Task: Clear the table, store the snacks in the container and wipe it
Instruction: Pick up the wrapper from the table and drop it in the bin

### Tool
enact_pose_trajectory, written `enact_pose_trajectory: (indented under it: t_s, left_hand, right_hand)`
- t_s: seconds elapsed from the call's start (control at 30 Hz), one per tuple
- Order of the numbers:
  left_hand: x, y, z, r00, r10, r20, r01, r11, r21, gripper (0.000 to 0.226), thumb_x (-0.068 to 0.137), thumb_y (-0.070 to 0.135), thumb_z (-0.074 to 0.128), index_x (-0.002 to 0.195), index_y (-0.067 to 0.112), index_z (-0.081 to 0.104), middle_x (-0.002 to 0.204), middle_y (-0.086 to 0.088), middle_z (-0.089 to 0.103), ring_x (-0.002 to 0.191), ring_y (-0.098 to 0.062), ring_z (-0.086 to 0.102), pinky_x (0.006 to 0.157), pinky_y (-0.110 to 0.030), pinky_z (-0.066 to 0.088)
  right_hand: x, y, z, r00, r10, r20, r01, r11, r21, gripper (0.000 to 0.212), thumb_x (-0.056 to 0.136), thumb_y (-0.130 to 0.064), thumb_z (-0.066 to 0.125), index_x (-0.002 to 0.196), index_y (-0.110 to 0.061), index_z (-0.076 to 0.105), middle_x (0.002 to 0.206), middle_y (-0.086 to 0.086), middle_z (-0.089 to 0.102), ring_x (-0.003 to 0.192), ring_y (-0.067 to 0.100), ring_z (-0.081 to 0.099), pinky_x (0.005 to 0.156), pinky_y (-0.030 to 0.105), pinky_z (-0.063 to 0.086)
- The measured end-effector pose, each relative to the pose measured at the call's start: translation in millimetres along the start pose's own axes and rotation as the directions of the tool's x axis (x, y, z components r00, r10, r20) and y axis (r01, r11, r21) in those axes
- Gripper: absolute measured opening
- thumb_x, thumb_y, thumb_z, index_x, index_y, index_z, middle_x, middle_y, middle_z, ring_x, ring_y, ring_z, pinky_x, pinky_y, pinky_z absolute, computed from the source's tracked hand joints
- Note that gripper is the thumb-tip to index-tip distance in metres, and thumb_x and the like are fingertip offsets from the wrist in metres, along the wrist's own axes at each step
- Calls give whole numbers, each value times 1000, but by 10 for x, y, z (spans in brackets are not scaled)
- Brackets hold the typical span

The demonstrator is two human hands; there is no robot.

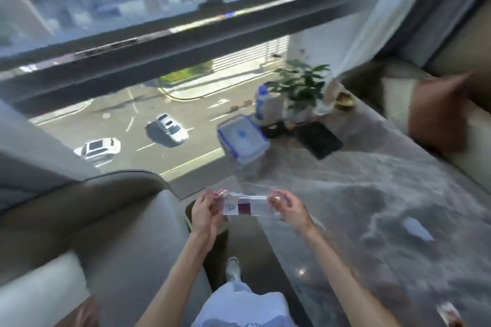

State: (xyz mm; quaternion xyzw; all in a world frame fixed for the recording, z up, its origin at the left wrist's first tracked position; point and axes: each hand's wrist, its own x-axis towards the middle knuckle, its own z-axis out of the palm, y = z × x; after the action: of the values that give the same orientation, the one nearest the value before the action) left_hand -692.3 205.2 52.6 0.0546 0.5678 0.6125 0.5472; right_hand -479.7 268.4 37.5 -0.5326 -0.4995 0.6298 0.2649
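Note:
I hold a clear plastic snack bag [251, 206] with a dark red item inside, stretched between both hands above the near edge of the grey marble table [358, 194]. My left hand [206, 211] pinches its left end and my right hand [288, 207] grips its right end. A clear container with a blue-clipped lid [243, 138] stands closed at the table's far end by the window. A small white wrapper or tissue [417, 228] lies on the table to the right. Another wrapper [449, 313] shows at the bottom right corner.
A potted plant [299, 87], a blue-capped bottle [261, 101] and a black tablet-like slab [318, 139] stand at the table's far end. Grey armchairs flank the table, one at left [106, 220] and one at right with a brown cushion [441, 111]. A large window looks down on a street.

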Motion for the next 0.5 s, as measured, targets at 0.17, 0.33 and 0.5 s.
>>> enact_pose_trajectory:
  t_s: [0.17, 0.33, 0.5]
  left_hand:
    - [322, 372, -663, 998, 28, -48, -22, 991, 129, 22, 97, 27, 48, 102, 7, 56, 103, -9, 71, 84, -15, 70, 72, -29, 57]
    - [675, 471, -1136, 977, 22, -214, -11, 999, 52, 18, 96, 22, 52, 103, 7, 55, 108, -14, 68, 85, -17, 70, 69, -23, 59]
    - [1161, 295, -1533, 925, -149, -350, 107, 985, -138, 38, 95, 26, 53, 124, 2, 47, 117, -14, 65, 102, -22, 67, 87, -33, 56]
  right_hand:
    - [698, -232, 876, 995, 95, 1, -95, 992, 83, 33, 83, -33, 67, 107, -12, 62, 100, 9, 64, 83, 16, 64, 53, 26, 57]
    - [1062, -188, 1438, 970, 209, 123, -218, 973, 69, 58, 60, -57, 74, 104, -20, 63, 103, 7, 66, 89, 19, 65, 71, 34, 55]
    - [1465, 91, 1817, 897, 368, 243, -407, 904, 132, 42, 83, -25, 68, 118, -5, 58, 111, 13, 66, 99, 21, 67, 91, 33, 53]
